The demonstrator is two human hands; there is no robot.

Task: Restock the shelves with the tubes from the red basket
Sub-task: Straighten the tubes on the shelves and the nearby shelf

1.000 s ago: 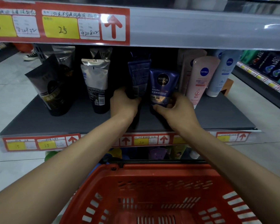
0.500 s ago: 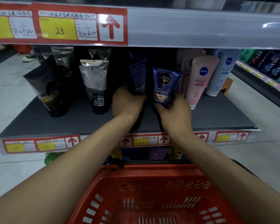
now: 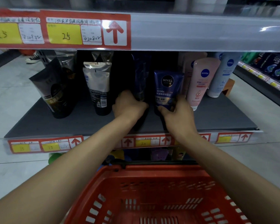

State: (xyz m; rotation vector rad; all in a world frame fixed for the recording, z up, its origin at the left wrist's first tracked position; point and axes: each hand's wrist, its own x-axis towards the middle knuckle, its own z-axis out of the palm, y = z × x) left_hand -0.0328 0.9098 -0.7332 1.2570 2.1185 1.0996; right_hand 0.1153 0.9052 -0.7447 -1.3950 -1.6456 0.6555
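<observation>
- Bottom of the frame: the red basket [image 3: 152, 169] is sitting under the shelf edge. The part of its floor in view is showing no tubes, though the lowest strip is cut off.
- Centre: both forearms are reaching over the basket onto the grey shelf [image 3: 225, 115].
- Centre left: the left hand [image 3: 129, 105] is curling around the foot of a dark blue tube [image 3: 140, 78]. A second ago this tube was leaning toward the camera; it is now standing straighter and deeper in the shadow.
- Centre right: the right hand [image 3: 176, 112] is pinching the lower part of the NIVEA MEN tube [image 3: 167, 88] between thumb and fingers. The tube has slid back and to the right, and is now standing upright just beside the pink tube [image 3: 202, 81].
- Both tubes appear to be arriving at their places in the row, so this placement is looking nearly finished. Neither is released yet, and letting go without tipping them is what is remaining.
- Left of the hands: the silver-topped tube [image 3: 99, 88] and the black tube [image 3: 57, 92] are staying where they were.
- Top: the red price strip [image 3: 63, 29] is running along the upper shelf.
</observation>
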